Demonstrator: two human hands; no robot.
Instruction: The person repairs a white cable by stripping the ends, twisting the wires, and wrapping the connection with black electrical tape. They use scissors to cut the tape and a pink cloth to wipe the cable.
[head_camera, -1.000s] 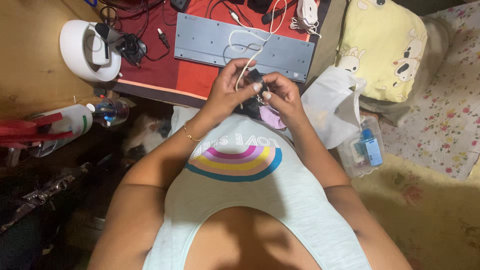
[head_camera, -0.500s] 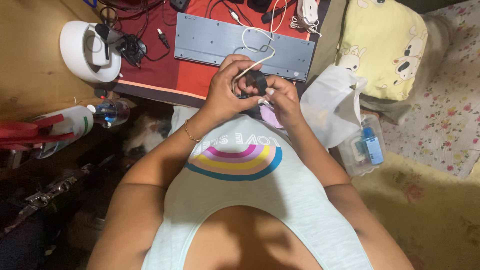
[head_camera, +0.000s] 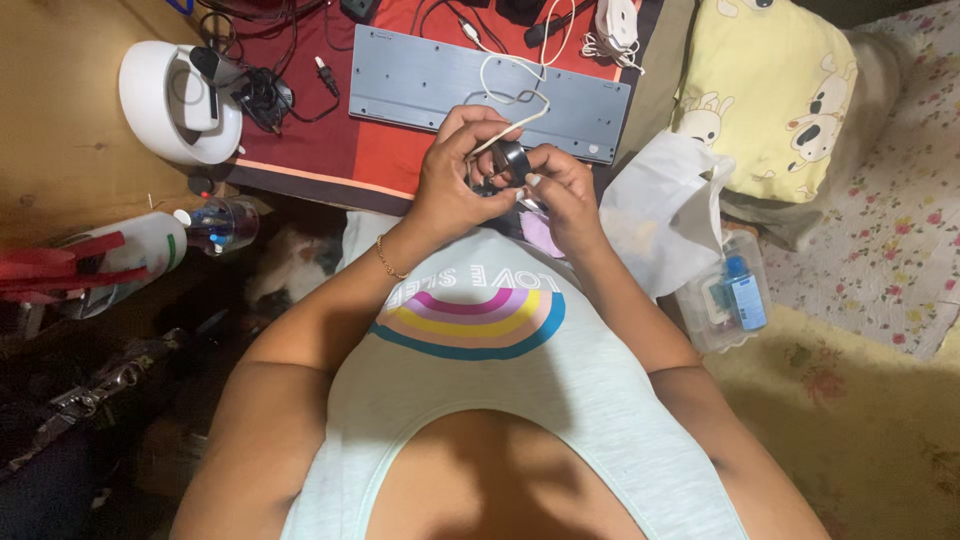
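Observation:
My left hand (head_camera: 450, 172) and my right hand (head_camera: 562, 190) meet in front of my chest, over the near edge of a red mat (head_camera: 392, 145). Between the fingers of both sits a small black device (head_camera: 510, 162). A white cable (head_camera: 512, 92) runs from it up across a grey upturned keyboard (head_camera: 440, 82) that lies on the mat. My left thumb and forefinger pinch the cable's end at the device, while my right fingertips press the device's other side. A thin bracelet circles my left wrist.
A white round appliance (head_camera: 175, 100) with black cords sits on the wooden top at the left. A white bottle (head_camera: 140, 245) and small jar (head_camera: 225, 222) stand below it. To the right lie a white bag (head_camera: 665, 215), a clear box (head_camera: 730, 295) and a yellow pillow (head_camera: 775, 90).
Both hands stay together on the small black device. The fingers have shifted around it and the white cable's end now sits pinched at its top.

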